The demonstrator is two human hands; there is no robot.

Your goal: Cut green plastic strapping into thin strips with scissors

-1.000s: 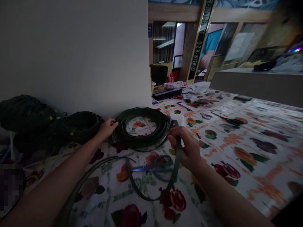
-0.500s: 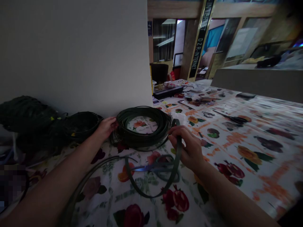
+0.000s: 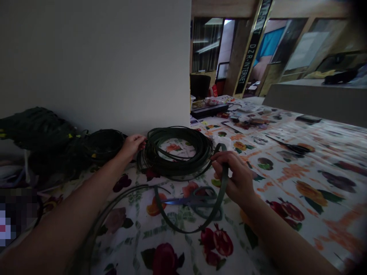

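A coil of flat dark green strip (image 3: 183, 168) lies on the flowered tablecloth in front of me. At the coil's left edge, the fingers of my left hand (image 3: 132, 146) are bent together on a loose outer strand; the exact hold is dim. My right hand (image 3: 236, 173), beside the coil's right side, pinches a length of green strip (image 3: 189, 232). That length hangs in a loop towards me and arcs away to the left. Behind the loop, scissors with grey-green handles (image 3: 206, 211) lie on the cloth, blades pointing left.
To the left are a round dark basket-like thing (image 3: 104, 141) and a dark green heap (image 3: 37, 130). Black-handled scissors (image 3: 295, 148) lie to the right. A white wall (image 3: 114, 68) rises behind the coil. Small items and a long black box (image 3: 209, 111) sit farther back.
The view has shifted slightly left. My left hand has risen a little at the coil's edge, and an inner strand now crosses the coil's opening. My right hand keeps its pinch.
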